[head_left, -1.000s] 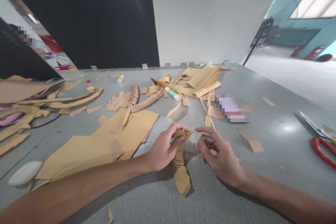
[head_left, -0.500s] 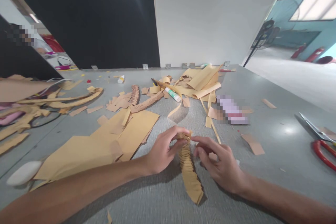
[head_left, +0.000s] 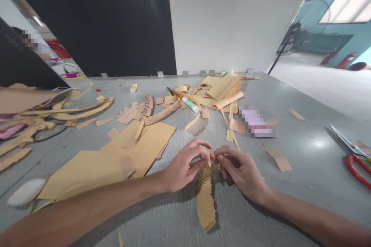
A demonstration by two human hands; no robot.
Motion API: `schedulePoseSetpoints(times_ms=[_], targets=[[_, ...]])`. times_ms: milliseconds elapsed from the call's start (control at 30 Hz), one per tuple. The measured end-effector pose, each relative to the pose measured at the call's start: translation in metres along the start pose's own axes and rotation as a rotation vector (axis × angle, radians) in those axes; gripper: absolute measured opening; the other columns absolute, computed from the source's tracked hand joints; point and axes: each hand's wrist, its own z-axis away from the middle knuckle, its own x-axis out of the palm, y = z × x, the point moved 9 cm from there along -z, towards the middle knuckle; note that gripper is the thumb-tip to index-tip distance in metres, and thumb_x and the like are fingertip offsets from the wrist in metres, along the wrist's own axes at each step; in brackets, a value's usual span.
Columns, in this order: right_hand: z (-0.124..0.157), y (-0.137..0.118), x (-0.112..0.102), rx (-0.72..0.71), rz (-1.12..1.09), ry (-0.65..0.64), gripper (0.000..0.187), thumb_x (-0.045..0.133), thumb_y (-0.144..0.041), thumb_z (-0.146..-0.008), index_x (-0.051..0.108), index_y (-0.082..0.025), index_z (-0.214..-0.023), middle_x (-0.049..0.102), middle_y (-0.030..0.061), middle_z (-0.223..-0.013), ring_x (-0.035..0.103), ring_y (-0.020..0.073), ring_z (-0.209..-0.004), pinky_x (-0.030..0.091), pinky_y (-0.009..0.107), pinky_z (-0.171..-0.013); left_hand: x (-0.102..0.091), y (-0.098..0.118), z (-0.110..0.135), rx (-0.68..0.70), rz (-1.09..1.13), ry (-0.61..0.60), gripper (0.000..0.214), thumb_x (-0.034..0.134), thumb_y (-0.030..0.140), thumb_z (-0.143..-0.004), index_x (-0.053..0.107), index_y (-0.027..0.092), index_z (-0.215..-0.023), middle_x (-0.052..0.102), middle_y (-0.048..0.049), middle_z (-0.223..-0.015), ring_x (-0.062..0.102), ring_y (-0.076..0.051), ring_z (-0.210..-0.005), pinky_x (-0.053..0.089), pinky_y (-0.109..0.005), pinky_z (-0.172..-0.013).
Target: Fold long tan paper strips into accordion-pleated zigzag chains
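A pleated strip of brown paper (head_left: 206, 200) hangs down toward me over the grey table, its folds tight near the top and its lower end broader. My left hand (head_left: 188, 166) grips the top of the strip, thumb below and bent fingers above. From the other side, my right hand (head_left: 239, 170) pinches the same top end between thumb and fingertips. Both sets of fingertips nearly meet there, so part of that end is hidden.
Brown paper sheets (head_left: 153, 146) lie left of my hands. Beyond them are a pleated paper piece (head_left: 162, 114), a glue stick (head_left: 190, 105) and crumpled paper (head_left: 223, 88). Red-handled scissors (head_left: 358, 170) lie at the right, a white rounded object (head_left: 26, 192) at the left.
My right hand has moved left and closed its fingertips on the strip's top end. The lower end of the strip has swung left and slightly toward me.
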Motion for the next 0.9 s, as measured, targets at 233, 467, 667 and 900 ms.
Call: schedulePoseSetpoints(times_ms=[233,467,667,900], targets=[[-0.001,-0.004,-0.001,0.011,0.06,0.024,0.025,0.055,-0.039,-0.101,0.067,-0.019,-0.093,0.05,-0.0041,-0.059,0.047,0.0097,-0.051,0.039,0.021,-0.048,-0.002,0.004,0.003,0.07,-0.13,0.075,0.018,0.047,0.015,-0.103,0.056,0.022,-0.116,0.061,-0.0107,-0.123,0.059,-0.019,-0.117,0.046,-0.034,-0.101],[-0.004,0.002,0.001,0.043,-0.012,0.006,0.029,0.055,-0.046,-0.1,0.064,-0.019,-0.094,0.05,-0.0053,-0.057,0.046,0.0092,-0.048,0.039,0.02,-0.046,-0.002,0.001,0.003,0.047,-0.144,0.083,0.01,0.05,0.015,-0.102,0.057,0.021,-0.106,0.063,-0.0105,-0.121,0.057,-0.02,-0.124,0.046,-0.035,-0.103],[-0.008,0.006,0.004,0.07,-0.111,-0.055,0.04,0.048,-0.055,-0.101,0.057,-0.018,-0.088,0.056,-0.0033,-0.063,0.048,0.0076,-0.044,0.036,0.018,-0.039,0.001,0.001,0.003,0.041,-0.15,0.046,0.011,0.047,0.015,-0.102,0.057,0.022,-0.104,0.059,-0.0112,-0.125,0.055,-0.02,-0.126,0.046,-0.035,-0.102],[-0.009,0.002,0.006,0.053,-0.121,-0.122,0.037,0.055,-0.053,-0.099,0.058,-0.017,-0.092,0.055,-0.0038,-0.064,0.047,0.0063,-0.047,0.036,0.018,-0.044,0.004,0.006,0.002,0.06,-0.16,-0.013,0.012,0.045,0.014,-0.102,0.055,0.021,-0.101,0.059,-0.0121,-0.122,0.056,-0.02,-0.123,0.047,-0.033,-0.097]])
